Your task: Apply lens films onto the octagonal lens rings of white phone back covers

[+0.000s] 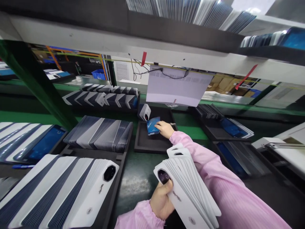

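In my left hand (pixel 163 198) I hold a fanned stack of white phone back covers (pixel 186 190), the thumb lying by the dark camera window of the front one. My right hand (pixel 165 128) reaches farther out and pinches the edge of a blue film-covered panel (pixel 152 126) over a black tray (pixel 145 141). Beside that panel, at the tray's back left, stand a few more covers (pixel 144 112) with a camera window showing. My right forearm passes behind the fanned stack.
Trays of white and dark blue covers (pixel 90 190) and grey ones (pixel 100 132) fill the left. More trays (pixel 228 125) lie at right. A shelf (pixel 162 47) crosses overhead, a green post (pixel 40 82) slants at left, and a white panel (pixel 176 86) hangs behind.
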